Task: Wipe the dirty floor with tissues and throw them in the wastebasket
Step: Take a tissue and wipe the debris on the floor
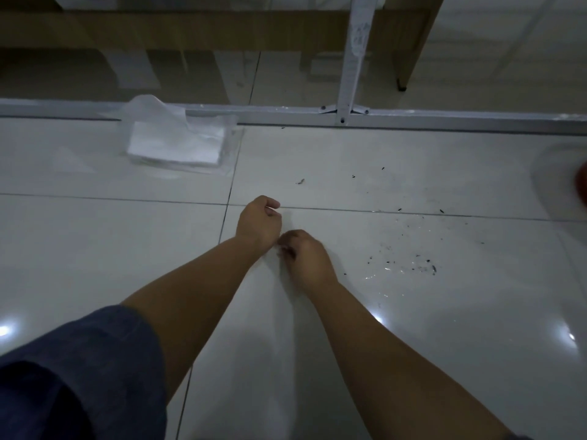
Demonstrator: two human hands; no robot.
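Note:
My left hand (259, 222) and my right hand (305, 255) are close together over the white tiled floor (413, 344), fingers curled in a pinch. A thin white tissue (286, 312) seems to hang between them, very faint against the pale tile. Right of my hands lies the dirt (403, 263): dark specks and wet smears, with more specks (352, 176) further back. An open clear plastic pack of white tissues (178, 144) lies at the back left, one sheet sticking up. At the right edge is a pale rounded shape (556, 173), cut off by the frame; I cannot tell whether it is the wastebasket.
A white metal rail (444, 120) runs across the floor behind the dirt, with an upright post (349, 74) rising from it. Beyond it stand wooden furniture panels (416, 42). Something red-orange (583, 185) shows at the right edge.

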